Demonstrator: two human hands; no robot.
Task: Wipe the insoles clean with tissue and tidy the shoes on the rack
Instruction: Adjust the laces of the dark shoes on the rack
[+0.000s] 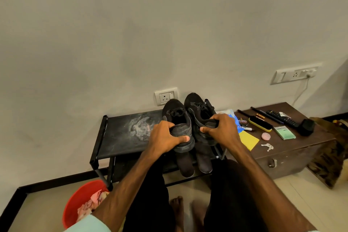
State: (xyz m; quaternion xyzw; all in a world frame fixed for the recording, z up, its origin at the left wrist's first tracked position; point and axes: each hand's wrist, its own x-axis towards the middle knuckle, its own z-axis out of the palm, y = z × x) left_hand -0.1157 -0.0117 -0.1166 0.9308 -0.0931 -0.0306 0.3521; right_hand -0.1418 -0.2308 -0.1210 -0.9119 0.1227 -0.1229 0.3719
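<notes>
**Both trainers held by the heel, insoles out in front**

Down at the left stands a round red plastic bucket [79,203] with crumpled pink wads [90,205] in it; tissue or cloth, I cannot tell. Beside it is the black metal-framed shoe rack [120,137], its top shelf smeared with a pale dusty patch.

The left hand [165,137] grips the left black fabric trainer [176,115] by the heel, fingers curled over the collar and thumb pressed under the sole. Two dark flat insoles [185,165] poke out from below the heels, over the shelf's front edge. The right hand [222,130] holds the right black fabric trainer [197,107] the same way, fingers wrapped over the heel rim. Both shoes sit toe-to-wall on the right part of the top shelf.

The trainers look light and soft-sided, so the stiffer heel counter seems the sound place to hold. The insoles look thin and floppy, best pinched at one end or laid flat for wiping.

At the right is a brown wooden trunk [301,149] strewn with small items.
</notes>
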